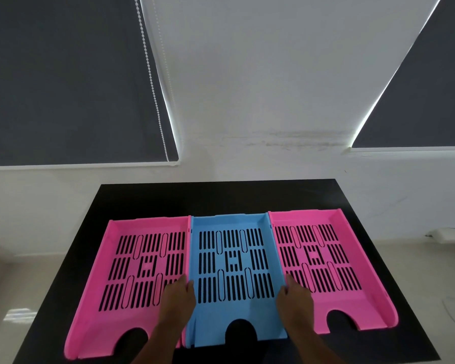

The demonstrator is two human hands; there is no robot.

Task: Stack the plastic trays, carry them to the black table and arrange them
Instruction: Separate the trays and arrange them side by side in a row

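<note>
Three slotted plastic trays lie side by side on the black table (221,195). A blue tray (234,261) is in the middle, between a pink tray on the left (121,279) and a pink tray on the right (334,261). The three touch along their side walls. My left hand (179,298) grips the blue tray's left wall near the front. My right hand (296,298) grips its right wall at the same depth. Each hand partly covers the inner edge of the neighbouring pink tray.
The table's far edge stands close to a white wall (247,101) with dark roller blinds (63,74) at left and right. A beaded cord (153,82) hangs by the left blind. Pale floor (418,271) shows on both sides of the table.
</note>
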